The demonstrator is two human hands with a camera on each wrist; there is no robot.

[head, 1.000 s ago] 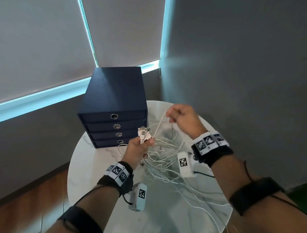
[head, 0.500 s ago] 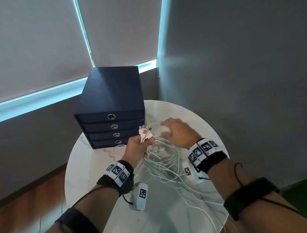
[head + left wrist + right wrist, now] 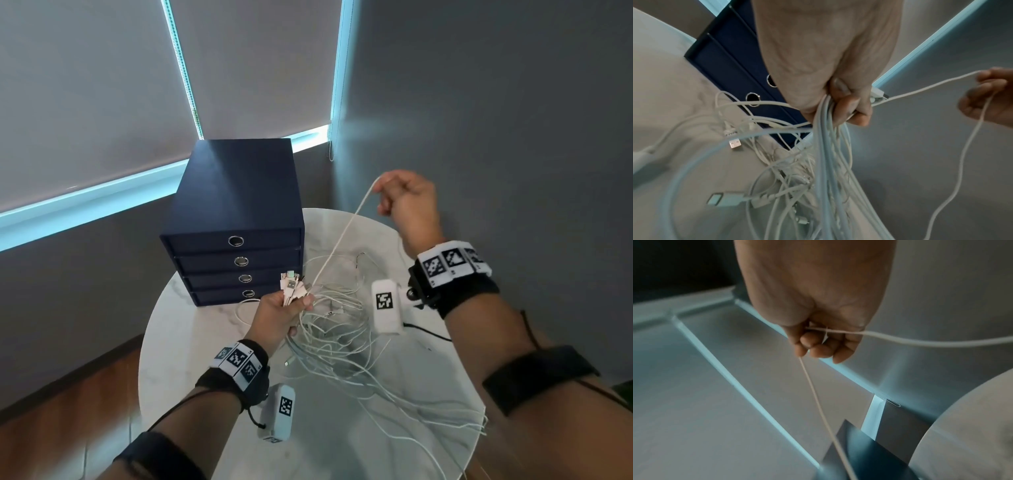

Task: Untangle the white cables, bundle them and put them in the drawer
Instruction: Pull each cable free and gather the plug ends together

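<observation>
1. Left hand (image 3: 279,313): grip clenched around a bunch of white cables (image 3: 335,339) just below their plug ends. The plugs (image 3: 291,286) fan out above the fist. In the left wrist view the fingers (image 3: 846,104) wrap tightly round the strands, which hang down from the fist.
2. Right hand (image 3: 407,202): raised above and to the right of the left hand, grip pinching a single cable (image 3: 342,236). The right wrist view shows the fingers (image 3: 818,348) curled, with the cable passing through them; one length drops down and another runs off to the right.
3. The single cable runs taut from the right hand's grip down to the left fist, where it joins the held bunch.
4. The remaining cable lengths lie in a loose tangle on the round white tabletop (image 3: 191,342), below and between the two hands, trailing toward the near right edge.
5. Dark blue drawer unit (image 3: 236,192): four drawers, all pushed in, standing at the back left of the tabletop, just beyond the left hand. I see no cable inside any drawer.
</observation>
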